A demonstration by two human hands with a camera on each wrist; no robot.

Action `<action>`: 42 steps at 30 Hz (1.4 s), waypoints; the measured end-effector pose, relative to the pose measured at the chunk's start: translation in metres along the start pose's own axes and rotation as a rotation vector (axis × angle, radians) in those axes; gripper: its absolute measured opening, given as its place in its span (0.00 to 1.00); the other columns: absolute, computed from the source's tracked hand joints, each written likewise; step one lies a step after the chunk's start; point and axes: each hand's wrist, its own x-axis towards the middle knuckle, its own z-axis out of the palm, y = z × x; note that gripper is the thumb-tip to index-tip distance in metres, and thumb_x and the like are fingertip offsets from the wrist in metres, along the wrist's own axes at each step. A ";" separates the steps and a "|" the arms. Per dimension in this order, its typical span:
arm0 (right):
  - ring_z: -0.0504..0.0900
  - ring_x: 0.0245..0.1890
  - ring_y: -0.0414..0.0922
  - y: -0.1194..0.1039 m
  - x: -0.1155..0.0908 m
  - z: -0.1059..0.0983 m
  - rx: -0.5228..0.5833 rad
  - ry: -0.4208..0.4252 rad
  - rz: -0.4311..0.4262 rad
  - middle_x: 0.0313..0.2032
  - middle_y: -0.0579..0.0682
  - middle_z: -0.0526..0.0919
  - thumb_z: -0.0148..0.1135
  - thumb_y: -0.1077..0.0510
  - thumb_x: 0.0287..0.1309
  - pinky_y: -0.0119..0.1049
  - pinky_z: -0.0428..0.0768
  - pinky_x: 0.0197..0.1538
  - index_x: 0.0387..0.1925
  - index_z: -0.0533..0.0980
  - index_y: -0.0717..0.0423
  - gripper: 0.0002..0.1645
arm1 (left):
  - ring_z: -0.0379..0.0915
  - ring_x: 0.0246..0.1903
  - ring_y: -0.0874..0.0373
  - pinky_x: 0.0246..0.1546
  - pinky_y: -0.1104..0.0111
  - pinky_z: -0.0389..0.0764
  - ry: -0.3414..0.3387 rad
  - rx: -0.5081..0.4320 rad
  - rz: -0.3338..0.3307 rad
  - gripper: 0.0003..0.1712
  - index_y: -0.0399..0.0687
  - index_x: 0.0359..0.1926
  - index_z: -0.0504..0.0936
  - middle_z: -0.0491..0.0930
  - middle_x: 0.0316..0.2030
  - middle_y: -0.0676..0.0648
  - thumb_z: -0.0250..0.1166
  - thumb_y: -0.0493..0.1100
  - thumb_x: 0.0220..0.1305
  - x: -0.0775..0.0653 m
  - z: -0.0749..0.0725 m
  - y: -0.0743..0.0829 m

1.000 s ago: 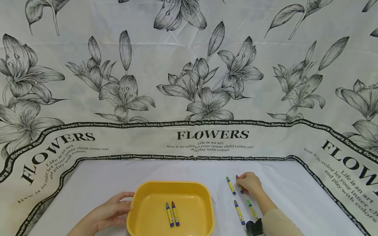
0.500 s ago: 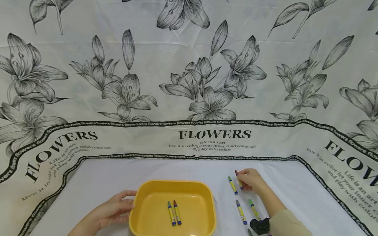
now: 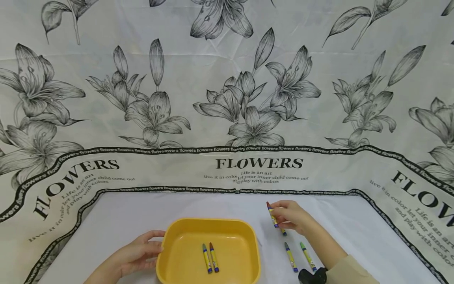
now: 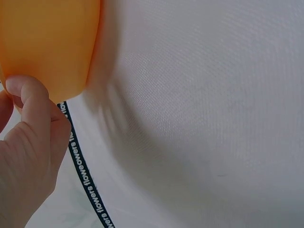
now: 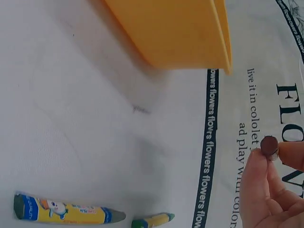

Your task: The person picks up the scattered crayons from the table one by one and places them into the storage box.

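Observation:
In the head view, my right hand (image 3: 292, 215) pinches a reddish-brown crayon (image 3: 270, 208) by its side between thumb and fingers, tip pointing away. Seen from the right wrist, only the crayon's round dark end (image 5: 269, 146) shows between the fingertips. Beneath this hand lies another crayon (image 3: 284, 232), mostly hidden. My left hand (image 3: 140, 252) holds the left side of a yellow plastic basin (image 3: 209, 222), fingertips at its rim. The left wrist view shows a bent finger against the basin's outer wall (image 4: 52, 42). A green crayon (image 3: 207, 258) and a brown crayon (image 3: 214, 257) lie side by side inside.
A grey crayon (image 3: 291, 257) and a light green crayon (image 3: 308, 256) lie on the white cloth right of the basin. A black object (image 3: 312, 275) sits at the right wrist. Behind, a flower-printed curtain (image 3: 260, 157) hangs along the table's far edge.
My right hand has picked up the reddish-brown crayon and carried it left, now over the green crayon beside it. My left hand stays at the basin's side.

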 end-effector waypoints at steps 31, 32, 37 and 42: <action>0.73 0.20 0.38 -0.015 -0.025 0.081 0.042 -0.354 -0.047 0.23 0.47 0.76 0.62 0.64 0.52 0.26 0.78 0.23 0.47 0.75 0.64 0.19 | 0.72 0.40 0.57 0.37 0.70 0.79 0.020 -0.012 -0.009 0.34 0.36 0.64 0.53 0.72 0.47 0.43 0.59 0.33 0.61 -0.001 0.004 0.000; 0.73 0.20 0.38 -0.015 -0.025 0.082 0.044 -0.357 -0.049 0.23 0.47 0.76 0.62 0.64 0.51 0.26 0.78 0.23 0.47 0.75 0.65 0.19 | 0.72 0.40 0.57 0.37 0.70 0.79 0.018 -0.014 -0.008 0.34 0.36 0.64 0.53 0.72 0.47 0.43 0.59 0.33 0.61 -0.001 0.003 0.000; 0.74 0.21 0.38 -0.013 -0.025 0.094 0.033 -0.379 -0.081 0.21 0.46 0.77 0.62 0.65 0.51 0.26 0.77 0.23 0.46 0.76 0.65 0.18 | 0.73 0.41 0.57 0.39 0.69 0.79 0.000 -0.022 0.002 0.33 0.35 0.64 0.54 0.73 0.48 0.43 0.58 0.33 0.61 -0.001 0.002 -0.001; 0.75 0.20 0.38 -0.007 -0.024 0.109 0.017 -0.400 -0.112 0.20 0.46 0.77 0.62 0.66 0.50 0.27 0.78 0.23 0.43 0.76 0.64 0.15 | 0.73 0.41 0.57 0.39 0.69 0.79 -0.014 -0.026 0.000 0.33 0.35 0.64 0.54 0.73 0.47 0.44 0.58 0.34 0.62 -0.001 0.001 -0.001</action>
